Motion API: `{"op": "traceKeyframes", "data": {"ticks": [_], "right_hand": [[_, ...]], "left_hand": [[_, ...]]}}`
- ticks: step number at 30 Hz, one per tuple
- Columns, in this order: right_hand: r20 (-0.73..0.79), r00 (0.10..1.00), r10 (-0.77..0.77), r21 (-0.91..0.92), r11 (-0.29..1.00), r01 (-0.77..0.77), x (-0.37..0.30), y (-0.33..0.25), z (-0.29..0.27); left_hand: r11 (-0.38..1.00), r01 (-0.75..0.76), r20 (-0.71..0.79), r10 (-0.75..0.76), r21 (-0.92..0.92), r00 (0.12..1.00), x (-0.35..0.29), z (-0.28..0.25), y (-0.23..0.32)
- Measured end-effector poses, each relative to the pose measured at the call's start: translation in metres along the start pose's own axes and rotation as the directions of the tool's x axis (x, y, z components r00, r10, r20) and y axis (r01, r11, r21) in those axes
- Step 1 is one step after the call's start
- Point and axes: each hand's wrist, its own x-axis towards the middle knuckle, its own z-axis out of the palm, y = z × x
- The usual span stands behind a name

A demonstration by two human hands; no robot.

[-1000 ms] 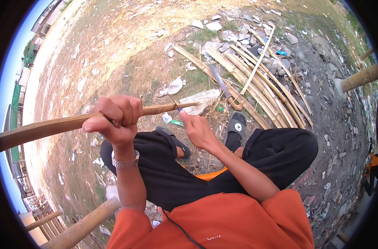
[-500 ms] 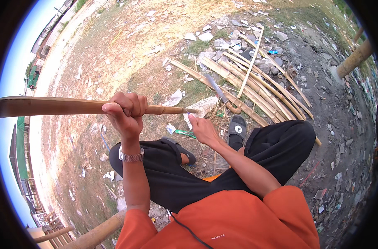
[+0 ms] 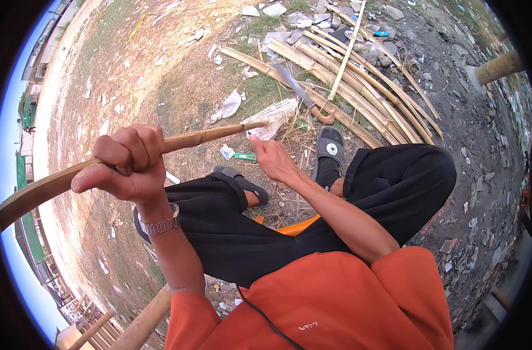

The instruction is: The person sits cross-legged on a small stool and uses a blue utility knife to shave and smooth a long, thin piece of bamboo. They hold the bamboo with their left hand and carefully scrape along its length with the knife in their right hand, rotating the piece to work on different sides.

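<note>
A long brown bamboo strip (image 3: 202, 137) slants up from the left rim to a point above a chopped wood block (image 3: 277, 114). My left hand (image 3: 129, 157) is closed round its middle, thumb stretched along it. Close to the strip's tip, my right hand (image 3: 275, 160) is closed on a small blue-and-white object (image 3: 248, 133), its kind mostly hidden by the fingers. Just below lies a green-handled tool (image 3: 245, 156), like a box cutter. Beyond, a long-bladed knife (image 3: 295, 84) with a curved wooden handle rests against split bamboo.
Several split bamboo strips (image 3: 359, 87) lie fanned out ahead to the right. My sandalled feet (image 3: 329, 149) stand on littered dirt. Broken tile pieces (image 3: 275, 9) are scattered farther off. A thick bamboo post (image 3: 499, 67) stands at far right, and a bamboo pole (image 3: 146, 321) runs behind my left side.
My left hand has moved left and nearer, tilting the strip so its far end points up and its left end drops. My right hand has shifted slightly left and up, staying beside the tip.
</note>
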Motion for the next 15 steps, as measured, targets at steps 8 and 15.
{"op": "traceKeyframes", "data": {"ticks": [8, 15], "right_hand": [[0.014, 1.000, 0.018, -0.009, 1.000, -0.018, 0.023, 0.025, 0.010], [-0.130, 0.988, 0.078, -0.128, 0.987, -0.095, 0.047, 0.083, 0.028]], "left_hand": [[1.000, 0.000, 0.026, 0.000, 0.002, 1.000, 0.000, 0.007, -0.002], [1.000, -0.004, 0.058, 0.003, 0.021, 0.998, -0.004, 0.012, -0.001]]}}
